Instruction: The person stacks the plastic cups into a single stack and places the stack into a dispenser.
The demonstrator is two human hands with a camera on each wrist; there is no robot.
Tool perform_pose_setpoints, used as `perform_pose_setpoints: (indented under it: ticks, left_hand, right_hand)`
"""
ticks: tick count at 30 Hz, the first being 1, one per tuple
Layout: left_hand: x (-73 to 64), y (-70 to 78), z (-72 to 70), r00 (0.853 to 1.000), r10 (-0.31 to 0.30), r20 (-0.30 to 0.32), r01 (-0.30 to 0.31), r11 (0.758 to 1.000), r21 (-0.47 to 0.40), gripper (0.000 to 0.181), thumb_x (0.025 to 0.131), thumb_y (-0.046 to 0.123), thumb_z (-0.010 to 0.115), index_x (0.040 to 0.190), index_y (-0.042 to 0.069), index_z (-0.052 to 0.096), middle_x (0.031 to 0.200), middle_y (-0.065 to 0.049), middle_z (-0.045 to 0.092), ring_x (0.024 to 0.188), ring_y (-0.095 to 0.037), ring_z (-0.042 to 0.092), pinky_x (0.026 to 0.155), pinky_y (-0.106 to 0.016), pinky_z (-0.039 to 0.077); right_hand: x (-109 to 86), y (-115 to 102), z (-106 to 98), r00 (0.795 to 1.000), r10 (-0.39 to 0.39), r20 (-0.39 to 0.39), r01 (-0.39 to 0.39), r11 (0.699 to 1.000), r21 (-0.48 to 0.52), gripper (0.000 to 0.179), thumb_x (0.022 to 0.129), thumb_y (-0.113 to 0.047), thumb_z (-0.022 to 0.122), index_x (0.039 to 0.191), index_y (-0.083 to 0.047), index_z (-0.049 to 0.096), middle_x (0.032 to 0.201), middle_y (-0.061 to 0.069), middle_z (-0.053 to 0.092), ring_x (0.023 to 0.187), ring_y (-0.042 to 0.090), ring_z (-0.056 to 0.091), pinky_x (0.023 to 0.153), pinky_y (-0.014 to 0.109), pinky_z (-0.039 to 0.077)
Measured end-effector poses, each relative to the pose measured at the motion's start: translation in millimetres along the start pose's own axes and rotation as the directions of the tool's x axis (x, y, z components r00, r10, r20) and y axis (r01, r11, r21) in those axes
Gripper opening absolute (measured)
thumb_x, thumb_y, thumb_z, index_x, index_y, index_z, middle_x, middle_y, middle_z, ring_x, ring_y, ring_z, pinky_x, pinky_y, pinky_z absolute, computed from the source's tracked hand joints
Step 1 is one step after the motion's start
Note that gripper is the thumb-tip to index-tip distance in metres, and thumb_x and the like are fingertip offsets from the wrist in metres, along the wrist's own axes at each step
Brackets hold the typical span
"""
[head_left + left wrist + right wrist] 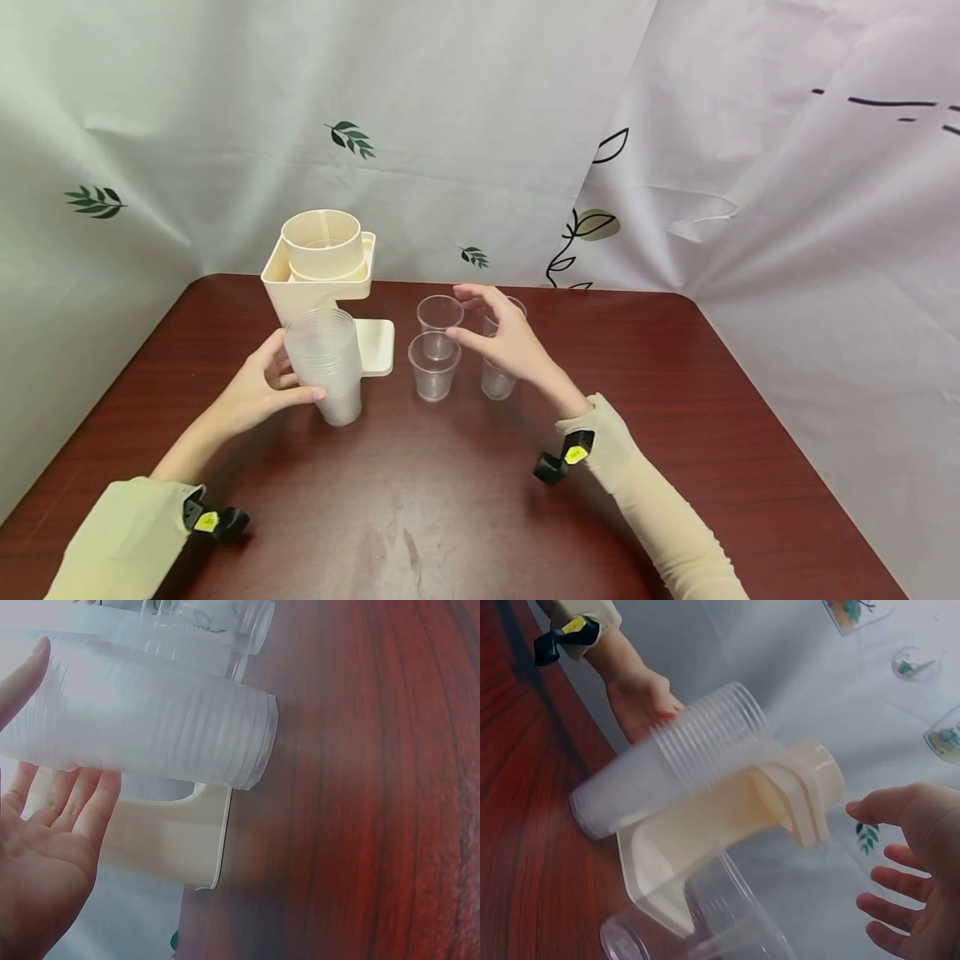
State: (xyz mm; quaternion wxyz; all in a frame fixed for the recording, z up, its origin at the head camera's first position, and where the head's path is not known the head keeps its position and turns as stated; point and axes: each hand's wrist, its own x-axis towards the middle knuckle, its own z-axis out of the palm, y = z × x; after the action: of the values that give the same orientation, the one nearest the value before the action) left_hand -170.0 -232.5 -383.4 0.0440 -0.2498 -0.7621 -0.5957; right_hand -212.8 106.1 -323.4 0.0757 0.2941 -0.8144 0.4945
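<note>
A tall stack of clear plastic cups [327,367] stands upright in my left hand [258,390], with the thumb on its near side and the fingers around the far side. In the left wrist view, the stack [150,712] lies between the thumb and the other fingers. My right hand [512,340] hovers over several single clear cups, thumb and fingers spread apart with nothing between them. Its thumb tip overlaps the rim of the front left cup [433,368]. Behind that one is another cup [441,312]. The hand partly hides the cups on the right, including the front right cup [498,383].
Right behind the stack is a cream-coloured dispenser-like stand [318,292] with a round top holder and a flat base plate [377,346]. A white curtain [465,125] with leaf prints hangs along the back of the dark red wooden table [465,500].
</note>
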Motion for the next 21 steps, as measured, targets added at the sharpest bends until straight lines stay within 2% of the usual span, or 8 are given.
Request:
perform_pose_setpoints:
  ticks: [3, 7, 14, 17, 21]
  left_hand:
    - [-0.2, -0.3, 0.1, 1.000, 0.002, 0.000, -0.002, 1.000, -0.008, 0.078, 0.074, -0.015, 0.071, 0.138, 0.014, 0.038, 0.123, 0.013, 0.053, 0.108, 0.005, 0.058, 0.083, -0.012, 0.053]
    - [-0.2, -0.9, 0.4, 1.000, 0.006, 0.001, -0.006, 1.000, -0.015, 0.078, 0.074, -0.016, 0.071, 0.138, 0.014, 0.038, 0.123, 0.013, 0.053, 0.108, 0.005, 0.058, 0.083, -0.012, 0.053]
    - [-0.6, -1.6, 0.4, 1.000, 0.008, -0.001, -0.008, 1.000, -0.005, 0.079, 0.074, -0.015, 0.071, 0.139, 0.014, 0.037, 0.124, 0.013, 0.052, 0.108, 0.005, 0.057, 0.083, -0.012, 0.053]
    - [-0.6, -1.1, 0.3, 1.000, 0.007, -0.002, -0.007, 1.000, 0.002, 0.080, 0.074, -0.015, 0.072, 0.139, 0.014, 0.037, 0.124, 0.013, 0.052, 0.108, 0.006, 0.057, 0.083, -0.012, 0.053]
    - [-0.4, -0.8, 0.7, 1.000, 0.004, 0.001, -0.004, 1.000, -0.007, 0.078, 0.074, -0.015, 0.071, 0.138, 0.014, 0.037, 0.123, 0.013, 0.052, 0.108, 0.005, 0.057, 0.083, -0.012, 0.053]
  right_hand:
    - [-4.4, 2, -7, 0.999, 0.031, -0.024, -0.032, 0.999, -0.029, 0.054, 0.082, -0.016, 0.076, 0.131, -0.014, 0.054, 0.127, 0.005, 0.057, 0.117, 0.027, 0.056, 0.101, 0.044, 0.048]
    - [-10.1, 5, -16, 0.998, 0.040, -0.046, -0.043, 0.997, -0.070, 0.056, 0.081, -0.019, 0.077, 0.132, -0.015, 0.054, 0.128, 0.004, 0.057, 0.118, 0.023, 0.055, 0.102, 0.044, 0.046]
    - [-20.7, 15, -29, 0.993, 0.083, -0.089, -0.087, 0.995, -0.038, 0.060, 0.079, -0.017, 0.079, 0.133, -0.011, 0.053, 0.128, 0.012, 0.057, 0.113, 0.032, 0.057, 0.096, 0.054, 0.047]
    - [-26.1, 4, -33, 0.987, 0.124, -0.100, -0.126, 0.992, -0.016, 0.060, 0.080, -0.011, 0.078, 0.134, -0.005, 0.051, 0.129, 0.018, 0.056, 0.114, 0.037, 0.056, 0.095, 0.051, 0.049]
    - [-30.7, 10, -38, 0.982, 0.144, -0.119, -0.145, 0.989, -0.003, 0.061, 0.080, -0.009, 0.077, 0.134, -0.005, 0.050, 0.128, 0.019, 0.056, 0.117, 0.038, 0.054, 0.101, 0.047, 0.046]
